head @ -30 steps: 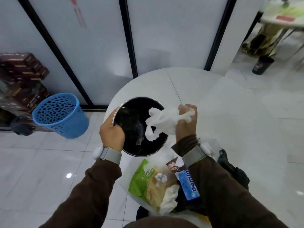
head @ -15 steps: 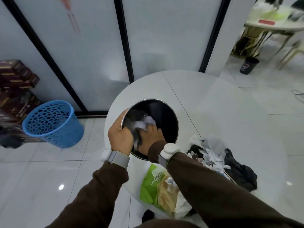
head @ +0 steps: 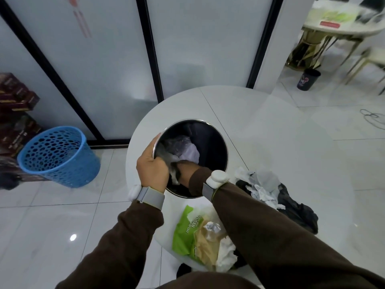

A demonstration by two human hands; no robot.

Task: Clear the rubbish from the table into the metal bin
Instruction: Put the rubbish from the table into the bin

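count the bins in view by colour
silver metal bin on the table: 1
blue plastic basket on the floor: 1
small black bin on the floor by the far table: 1
total: 3

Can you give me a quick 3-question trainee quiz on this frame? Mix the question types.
1. True or false: the right hand is reaching inside the metal bin.
2. The left hand grips the bin's: A) rim B) base C) lid
3. Fill in: the green wrapper lies on the ____.

Key: 1 true; 2 A; 3 table.
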